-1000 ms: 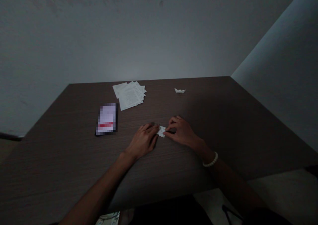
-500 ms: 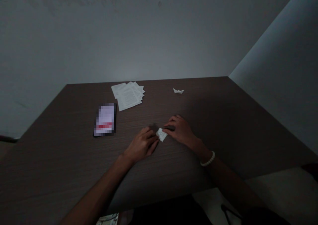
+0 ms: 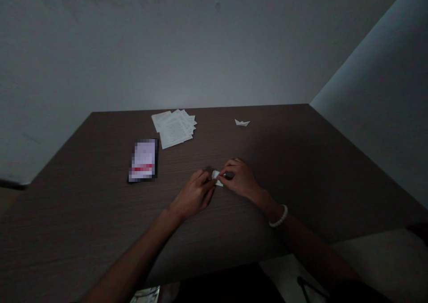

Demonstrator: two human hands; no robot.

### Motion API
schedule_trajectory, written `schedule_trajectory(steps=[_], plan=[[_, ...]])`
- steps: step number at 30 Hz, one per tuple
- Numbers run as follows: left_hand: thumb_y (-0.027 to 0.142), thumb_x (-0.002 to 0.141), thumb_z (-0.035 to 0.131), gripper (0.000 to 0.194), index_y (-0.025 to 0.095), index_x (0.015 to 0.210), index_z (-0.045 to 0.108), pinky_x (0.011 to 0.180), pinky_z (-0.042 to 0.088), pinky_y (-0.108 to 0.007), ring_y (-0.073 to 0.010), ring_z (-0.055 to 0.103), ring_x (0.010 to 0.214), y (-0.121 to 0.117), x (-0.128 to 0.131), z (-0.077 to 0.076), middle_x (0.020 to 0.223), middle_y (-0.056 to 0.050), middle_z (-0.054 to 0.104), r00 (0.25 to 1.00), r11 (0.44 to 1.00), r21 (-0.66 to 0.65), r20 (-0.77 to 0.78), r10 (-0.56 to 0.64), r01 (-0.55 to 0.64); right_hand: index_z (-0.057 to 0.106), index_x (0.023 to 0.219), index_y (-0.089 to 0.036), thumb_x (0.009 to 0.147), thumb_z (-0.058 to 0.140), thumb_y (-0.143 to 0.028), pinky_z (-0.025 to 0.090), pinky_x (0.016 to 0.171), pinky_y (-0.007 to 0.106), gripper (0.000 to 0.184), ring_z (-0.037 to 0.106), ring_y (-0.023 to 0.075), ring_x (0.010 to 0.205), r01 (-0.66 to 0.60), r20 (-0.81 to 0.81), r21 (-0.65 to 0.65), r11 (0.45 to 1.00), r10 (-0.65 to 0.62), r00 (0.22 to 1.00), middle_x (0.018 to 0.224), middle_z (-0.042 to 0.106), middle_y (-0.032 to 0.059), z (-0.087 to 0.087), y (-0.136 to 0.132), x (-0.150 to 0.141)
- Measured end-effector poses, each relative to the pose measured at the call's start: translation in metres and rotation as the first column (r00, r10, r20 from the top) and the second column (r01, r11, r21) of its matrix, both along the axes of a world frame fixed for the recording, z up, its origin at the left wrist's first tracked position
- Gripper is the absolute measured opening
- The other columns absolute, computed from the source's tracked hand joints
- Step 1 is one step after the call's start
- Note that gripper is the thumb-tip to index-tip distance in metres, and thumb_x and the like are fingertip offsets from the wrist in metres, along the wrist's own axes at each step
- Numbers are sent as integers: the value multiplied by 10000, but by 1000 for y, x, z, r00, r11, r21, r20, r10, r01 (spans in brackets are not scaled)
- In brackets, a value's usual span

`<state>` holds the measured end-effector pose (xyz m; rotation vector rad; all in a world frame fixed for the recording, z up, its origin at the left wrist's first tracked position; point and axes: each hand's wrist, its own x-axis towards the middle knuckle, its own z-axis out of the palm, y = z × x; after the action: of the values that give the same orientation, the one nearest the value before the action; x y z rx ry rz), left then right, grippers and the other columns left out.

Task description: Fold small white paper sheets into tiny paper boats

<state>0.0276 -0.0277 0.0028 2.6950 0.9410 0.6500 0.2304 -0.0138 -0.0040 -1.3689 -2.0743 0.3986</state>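
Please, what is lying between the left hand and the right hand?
A small piece of white paper lies between the left hand and the right hand, with fingers of both on it, as the head view shows.

Pixel blocks are masking the screen of the black-edged phone (image 3: 143, 160); below it, the bottom edge is cutting off a pale patterned object (image 3: 146, 295).

On the brown table (image 3: 100, 160), a phone (image 3: 143, 160) — its screen pixelated — lies at ten o'clock; fanned white sheets (image 3: 174, 129) lie at eleven, a small paper boat (image 3: 242, 123) at one, a pale wall (image 3: 200, 49) beyond twelve.
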Motion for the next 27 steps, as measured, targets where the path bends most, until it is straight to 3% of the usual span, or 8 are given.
schedule_trajectory(steps=[10, 27], plan=[[171, 948, 417, 329, 151, 1224, 596, 801, 452, -385, -225, 479, 892, 0, 1, 5, 943, -103, 532, 992, 1000, 21, -126, 6, -3, 730, 769, -223, 790, 706, -209, 423, 808, 314, 35, 581, 162, 808, -11, 11, -25, 1000, 11, 1000, 834, 678, 19, 1, 0, 1], [228, 950, 437, 309, 184, 1175, 645, 767, 406, -364, -228, 482, 894, 2, -2, 4, 948, -97, 550, 986, 996, 87, -159, 41, -28, 717, 721, -227, 753, 731, -193, 424, 797, 313, 50, 585, 157, 790, 75, -21, -32, 997, -75, 997, 812, 674, 8, 2, 1, 6]])
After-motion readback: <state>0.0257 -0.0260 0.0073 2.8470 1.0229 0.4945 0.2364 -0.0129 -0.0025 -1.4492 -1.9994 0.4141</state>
